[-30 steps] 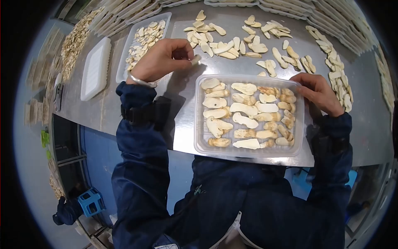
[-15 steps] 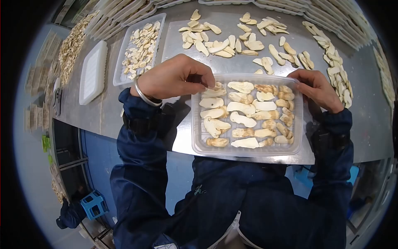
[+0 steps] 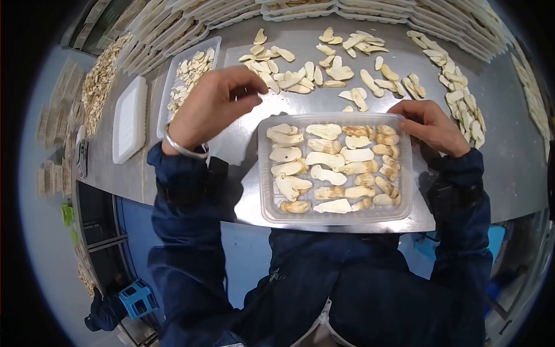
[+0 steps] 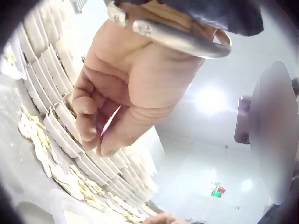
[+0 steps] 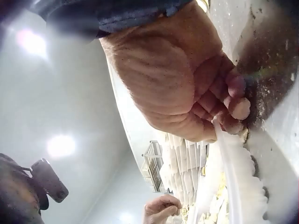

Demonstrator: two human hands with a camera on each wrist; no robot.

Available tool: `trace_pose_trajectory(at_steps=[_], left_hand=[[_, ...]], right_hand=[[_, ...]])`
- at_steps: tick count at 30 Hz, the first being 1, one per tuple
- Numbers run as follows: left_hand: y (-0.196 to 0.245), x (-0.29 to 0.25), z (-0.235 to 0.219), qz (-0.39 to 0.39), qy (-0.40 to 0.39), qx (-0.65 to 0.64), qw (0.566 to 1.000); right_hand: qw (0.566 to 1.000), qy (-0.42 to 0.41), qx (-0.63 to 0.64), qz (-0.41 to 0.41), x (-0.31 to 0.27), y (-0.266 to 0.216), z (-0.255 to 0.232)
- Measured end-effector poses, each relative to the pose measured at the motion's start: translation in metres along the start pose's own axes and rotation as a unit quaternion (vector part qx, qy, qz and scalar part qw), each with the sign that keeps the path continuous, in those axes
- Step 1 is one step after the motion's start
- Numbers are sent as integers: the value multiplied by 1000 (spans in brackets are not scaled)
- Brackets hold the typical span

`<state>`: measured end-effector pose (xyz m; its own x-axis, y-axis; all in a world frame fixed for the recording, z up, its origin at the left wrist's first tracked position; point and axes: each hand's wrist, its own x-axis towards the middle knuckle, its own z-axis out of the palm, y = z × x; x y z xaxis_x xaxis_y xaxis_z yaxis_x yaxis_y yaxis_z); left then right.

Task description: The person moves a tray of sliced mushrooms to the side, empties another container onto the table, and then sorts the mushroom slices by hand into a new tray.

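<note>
A clear plastic tray [image 3: 335, 219] lies at the table's front edge, holding rows of cut mushroom pieces [image 3: 324, 132], some pale and flat, others brown-skinned. My right hand [image 3: 432, 126] grips its right rim near the far corner. In the right wrist view, thumb and fingers pinch the tray wall [image 5: 240, 172]. Up and left of the tray, my left hand [image 3: 217, 101] hangs in the air, fingers loosely curled, nothing visible between them. Close beyond its fingertips lie loose mushroom slices [image 3: 295, 80]. The left wrist view shows a gap between thumb [image 4: 128, 128] and fingers.
A tray of smaller pieces [image 3: 215, 58] sits behind the left hand, with a white upturned tray [image 3: 130, 118] farther left. Stacked filled trays [image 3: 370, 13] line the far edge. Rows of slices [image 3: 457, 92] run down the right, and a heap [image 3: 103, 78] lies far left.
My left hand brought a mushroom piece to the tray's far left corner, let it go there, and moved back up and left. The right hand kept its grip on the rim.
</note>
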<state>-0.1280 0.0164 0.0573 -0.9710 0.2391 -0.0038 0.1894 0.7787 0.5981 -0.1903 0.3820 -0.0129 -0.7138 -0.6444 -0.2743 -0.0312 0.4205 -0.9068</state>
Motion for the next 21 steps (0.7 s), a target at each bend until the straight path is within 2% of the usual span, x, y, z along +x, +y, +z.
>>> trace_pose_trajectory(at_steps=[1, 5, 8, 12, 21], left_hand=[[2, 8, -2, 32, 32, 83, 996], [-26, 53, 22, 65, 16, 102, 993], [-32, 63, 35, 104, -10, 156, 982], [-30, 62, 43, 91, 5, 163, 982], [-31, 56, 51, 150, 49, 227, 961]], right_hand=[[1000, 1, -1, -3, 1, 1, 0], [1000, 4, -10, -9, 2, 5, 0], [1000, -2, -2, -12, 1, 1, 1], [1000, 2, -11, -12, 2, 3, 1], [1000, 2, -18, -19, 4, 8, 0]])
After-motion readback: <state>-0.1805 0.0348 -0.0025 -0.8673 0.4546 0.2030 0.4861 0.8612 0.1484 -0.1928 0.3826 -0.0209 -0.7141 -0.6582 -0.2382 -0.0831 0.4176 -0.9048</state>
